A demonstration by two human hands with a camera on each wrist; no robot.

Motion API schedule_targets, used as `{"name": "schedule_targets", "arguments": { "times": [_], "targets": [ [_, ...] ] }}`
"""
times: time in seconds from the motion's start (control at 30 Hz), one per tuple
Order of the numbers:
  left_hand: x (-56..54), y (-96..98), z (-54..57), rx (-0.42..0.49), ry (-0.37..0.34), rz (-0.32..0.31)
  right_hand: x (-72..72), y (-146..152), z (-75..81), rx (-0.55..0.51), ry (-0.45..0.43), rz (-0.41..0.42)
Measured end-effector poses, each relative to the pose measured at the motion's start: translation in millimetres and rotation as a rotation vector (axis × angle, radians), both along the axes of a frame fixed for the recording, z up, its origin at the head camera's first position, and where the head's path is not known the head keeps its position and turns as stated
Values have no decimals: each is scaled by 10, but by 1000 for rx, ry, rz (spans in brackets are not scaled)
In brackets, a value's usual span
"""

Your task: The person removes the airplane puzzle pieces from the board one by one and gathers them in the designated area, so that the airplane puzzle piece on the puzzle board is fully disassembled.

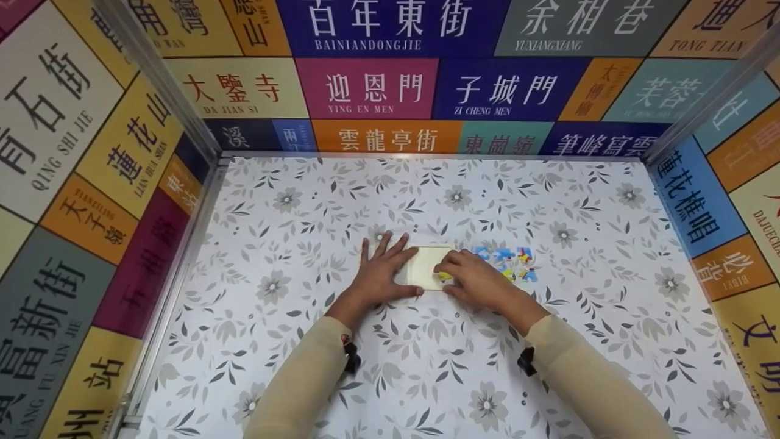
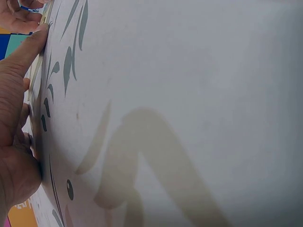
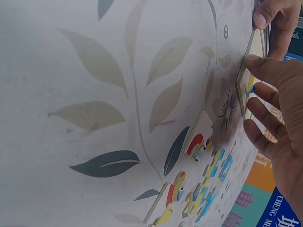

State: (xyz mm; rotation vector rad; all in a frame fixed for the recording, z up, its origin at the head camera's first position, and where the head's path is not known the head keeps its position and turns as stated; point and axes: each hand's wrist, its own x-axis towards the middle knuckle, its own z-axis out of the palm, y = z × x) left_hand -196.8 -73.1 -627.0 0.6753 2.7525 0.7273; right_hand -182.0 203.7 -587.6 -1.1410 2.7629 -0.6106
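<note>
A shallow cream puzzle tray (image 1: 426,268) lies flat on the patterned cloth between both hands. My left hand (image 1: 384,277) is spread at its left side, thumb and fingers straight, with the thumb along the near edge. At the tray's right part my right hand (image 1: 478,280) bends its fingers over a small yellow and blue puzzle piece (image 1: 443,276). In the right wrist view that puzzle piece (image 3: 251,84) shows between the thumb and the fingertips, low on the tray. The left wrist view shows the left thumb (image 2: 35,42) at the tray's edge.
Loose puzzle pieces (image 1: 503,253) in blue, yellow and red lie to the right of the tray, partly hidden by the right hand. The floral cloth (image 1: 341,201) covers the table. Panels with printed characters (image 1: 372,91) border it at the back and sides.
</note>
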Motion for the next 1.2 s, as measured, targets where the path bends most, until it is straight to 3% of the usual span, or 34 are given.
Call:
{"name": "schedule_targets", "arguments": {
  "times": [0.4, 1.2],
  "targets": [
    [12, -6, 1, 19, 8, -1, 9, -25, 29, 20, -44, -10],
    [12, -11, 0, 23, 5, 0, -4, -33, 37, 22, -22, -19]
  ]
}}
